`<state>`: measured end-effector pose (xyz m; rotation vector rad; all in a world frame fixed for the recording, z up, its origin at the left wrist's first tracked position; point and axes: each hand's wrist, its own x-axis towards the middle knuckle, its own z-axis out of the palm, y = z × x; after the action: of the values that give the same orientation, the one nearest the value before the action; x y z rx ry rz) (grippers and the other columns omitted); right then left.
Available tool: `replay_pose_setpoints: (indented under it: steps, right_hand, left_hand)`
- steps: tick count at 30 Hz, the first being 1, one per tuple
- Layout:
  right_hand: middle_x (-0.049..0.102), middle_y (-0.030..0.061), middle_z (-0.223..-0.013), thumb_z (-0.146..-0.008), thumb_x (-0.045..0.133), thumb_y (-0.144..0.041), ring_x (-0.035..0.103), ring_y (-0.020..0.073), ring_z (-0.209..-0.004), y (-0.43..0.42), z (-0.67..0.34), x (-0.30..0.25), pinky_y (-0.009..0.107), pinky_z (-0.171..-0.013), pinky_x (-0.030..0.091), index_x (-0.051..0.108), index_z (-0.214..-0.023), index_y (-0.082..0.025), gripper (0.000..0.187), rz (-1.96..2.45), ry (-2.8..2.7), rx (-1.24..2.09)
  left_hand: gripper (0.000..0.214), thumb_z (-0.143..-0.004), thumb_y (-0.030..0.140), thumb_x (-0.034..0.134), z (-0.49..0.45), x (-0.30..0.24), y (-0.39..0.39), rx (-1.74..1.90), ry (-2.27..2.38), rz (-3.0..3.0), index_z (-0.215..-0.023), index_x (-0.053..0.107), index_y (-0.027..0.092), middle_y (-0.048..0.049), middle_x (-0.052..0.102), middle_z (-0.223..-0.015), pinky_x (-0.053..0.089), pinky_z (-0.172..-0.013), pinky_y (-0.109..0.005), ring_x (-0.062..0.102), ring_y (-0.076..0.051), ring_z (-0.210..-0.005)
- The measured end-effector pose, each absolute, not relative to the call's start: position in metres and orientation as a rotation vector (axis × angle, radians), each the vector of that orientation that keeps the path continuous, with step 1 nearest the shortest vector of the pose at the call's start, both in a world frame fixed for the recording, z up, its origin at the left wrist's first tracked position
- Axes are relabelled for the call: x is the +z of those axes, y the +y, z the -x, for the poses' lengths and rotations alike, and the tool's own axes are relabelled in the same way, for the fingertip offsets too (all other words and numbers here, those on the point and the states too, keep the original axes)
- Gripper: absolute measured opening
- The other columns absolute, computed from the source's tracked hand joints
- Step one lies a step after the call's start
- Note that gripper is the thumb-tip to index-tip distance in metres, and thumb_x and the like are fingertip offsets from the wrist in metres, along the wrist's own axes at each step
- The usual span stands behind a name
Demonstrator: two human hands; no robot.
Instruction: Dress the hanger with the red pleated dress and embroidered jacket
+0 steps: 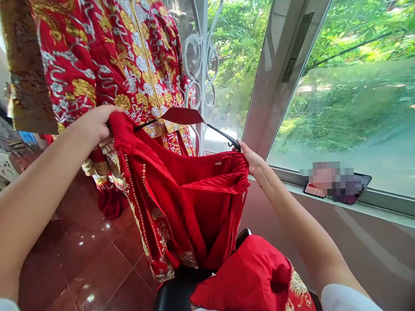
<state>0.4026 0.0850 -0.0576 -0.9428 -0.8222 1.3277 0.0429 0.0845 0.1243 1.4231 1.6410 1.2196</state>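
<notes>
A red skirt with gold beading and embroidery down its left side hangs stretched between my two hands. My left hand grips the gathered left end of its waistband. At the other end, my right hand is closed around the waistband's corner, beside the tip of a black hanger with a dark red middle. The hanger runs along the skirt's upper edge; its left end disappears into the cloth near my left hand. Both sets of fingertips are partly hidden. A small pale label shows inside the waistband.
An embroidered red jacket hangs behind the skirt, by a white scrolled metal frame. Another red garment lies near my lap on a black seat. Phones lie on the window sill at right.
</notes>
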Motion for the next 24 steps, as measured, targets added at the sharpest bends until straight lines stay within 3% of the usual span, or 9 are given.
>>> replay_pose_setpoints:
  steps: [4, 10, 14, 16, 21, 24]
  right_hand:
    - [0.050, -0.0053, -0.042, -0.075, 0.069, -0.056, 0.048, 0.0097, -0.033, 0.081, -0.397, -0.058, 0.021, -0.036, 0.046, 0.047, -0.063, -0.022, 0.043, 0.972, -0.802, 1.380]
    - [0.052, -0.0053, -0.043, -0.083, 0.062, -0.054, 0.049, 0.0087, -0.032, 0.074, -0.402, -0.051, 0.019, -0.035, 0.046, 0.048, -0.063, -0.022, 0.040, 1.001, -0.673, 1.360]
    - [0.052, -0.0055, -0.044, -0.085, 0.061, -0.051, 0.047, 0.0081, -0.032, 0.072, -0.401, -0.048, 0.019, -0.035, 0.046, 0.049, -0.063, -0.021, 0.039, 0.962, -0.692, 1.360]
    - [0.052, -0.0057, -0.045, -0.084, 0.062, -0.051, 0.047, 0.0082, -0.032, 0.073, -0.401, -0.049, 0.019, -0.035, 0.046, 0.052, -0.066, -0.021, 0.037, 0.941, -0.729, 1.339]
    - [0.059, -0.0015, -0.049, -0.078, 0.066, -0.057, 0.054, 0.0114, -0.037, 0.075, -0.426, -0.048, 0.022, -0.037, 0.049, 0.058, -0.067, -0.019, 0.040, 1.023, -0.882, 1.217]
    - [0.070, 0.0059, -0.067, -0.066, 0.079, -0.050, 0.069, 0.0197, -0.057, 0.069, -0.459, -0.040, 0.028, -0.051, 0.058, 0.066, -0.075, -0.015, 0.038, 1.083, -1.080, 1.288]
  left_hand:
    - [0.003, -0.085, 0.015, 0.053, -0.072, 0.117, 0.084, 1.243, 1.618, -1.496, -0.084, 0.054, 0.012, 0.0027, 0.048, -0.056, 0.050, -0.072, -0.030, 0.053, -0.012, -0.061]
    - [0.020, -0.079, 0.032, 0.064, -0.099, 0.094, 0.082, 0.831, 1.871, -2.176, -0.071, 0.062, 0.013, -0.0086, 0.054, -0.059, 0.049, -0.077, -0.040, 0.062, -0.032, -0.085]
    - [0.027, -0.083, 0.036, 0.059, -0.140, 0.087, 0.086, 1.211, 1.623, -2.745, -0.092, 0.067, 0.012, -0.0142, 0.062, -0.089, 0.040, -0.094, -0.043, 0.053, -0.033, -0.108]
    - [0.029, -0.085, 0.037, 0.059, -0.167, 0.081, 0.095, 1.159, 1.347, -3.037, -0.101, 0.068, 0.015, -0.0128, 0.063, -0.100, 0.035, -0.098, -0.042, 0.050, -0.031, -0.112]
    - [0.045, -0.095, 0.044, 0.042, -0.211, 0.063, 0.119, 0.940, 1.247, -3.366, -0.093, 0.075, 0.014, -0.0147, 0.068, -0.095, 0.031, -0.098, -0.048, 0.051, -0.030, -0.107]
    - [0.052, -0.097, 0.046, 0.037, -0.217, 0.060, 0.121, 0.990, 1.263, -3.332, -0.089, 0.076, 0.013, -0.0163, 0.070, -0.093, 0.032, -0.094, -0.048, 0.051, -0.031, -0.105]
